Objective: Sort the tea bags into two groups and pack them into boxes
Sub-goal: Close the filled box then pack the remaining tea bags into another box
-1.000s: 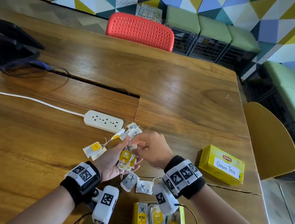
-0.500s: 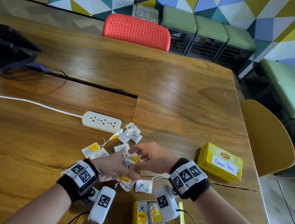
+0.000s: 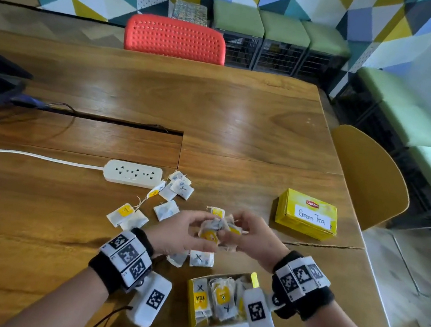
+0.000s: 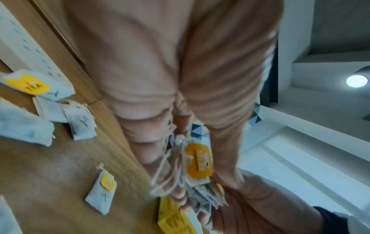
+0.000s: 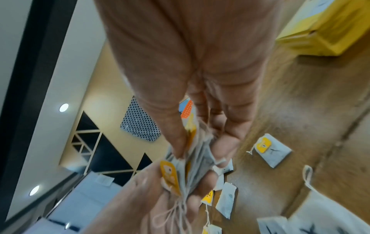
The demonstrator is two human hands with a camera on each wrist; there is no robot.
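Both hands [image 3: 182, 232] [image 3: 250, 238] rose, gripping tea bags [image 3: 218, 228] above open box [image 3: 191, 300].

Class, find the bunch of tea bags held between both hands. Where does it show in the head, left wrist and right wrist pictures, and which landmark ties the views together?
Head: bunch of tea bags at centre, between the left hand and right hand.
Left wrist: lower centre, under the fingers.
Right wrist: lower centre, pinched by fingertips.
Shared landmark: the closed yellow Green Tea box shows in the head view and at the right wrist view's top right; not in the left wrist view.
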